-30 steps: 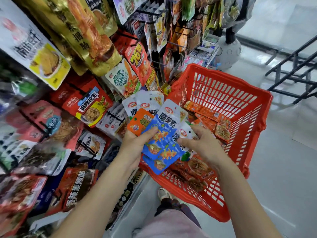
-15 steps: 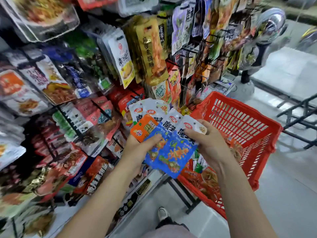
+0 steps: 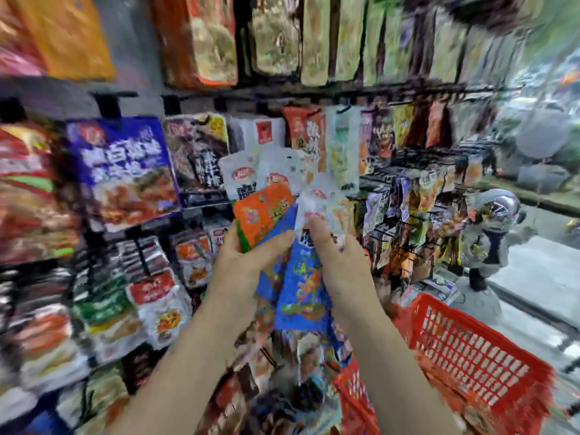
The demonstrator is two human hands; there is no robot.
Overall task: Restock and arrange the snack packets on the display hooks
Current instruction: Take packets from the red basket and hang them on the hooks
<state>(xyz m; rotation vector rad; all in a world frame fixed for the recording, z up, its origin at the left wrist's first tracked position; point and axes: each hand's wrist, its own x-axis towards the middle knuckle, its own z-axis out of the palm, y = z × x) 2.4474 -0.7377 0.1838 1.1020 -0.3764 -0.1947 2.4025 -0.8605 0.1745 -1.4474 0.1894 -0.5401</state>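
Observation:
The frame is blurred by motion. My left hand (image 3: 243, 260) grips a fanned bunch of snack packets: an orange packet (image 3: 262, 211), white-topped packets (image 3: 241, 175) and blue ones behind. My right hand (image 3: 337, 265) pinches the top of a blue-and-white packet (image 3: 303, 290) from that bunch, which hangs down between my hands. Both hands are raised in front of the display hooks (image 3: 201, 199), where rows of hanging packets face me. How the fingers lie behind the packets is hidden.
A red plastic basket (image 3: 477, 356) stands at the lower right with packets in it. A large blue bag (image 3: 125, 171) hangs at the left. More hooks with small packets (image 3: 408, 199) run to the right. A standing fan (image 3: 492, 227) is on the floor beyond.
My view has swung up from the basket to the hooks. Both hands have lifted the bunch higher, and my right hand has closed on the top of one blue packet.

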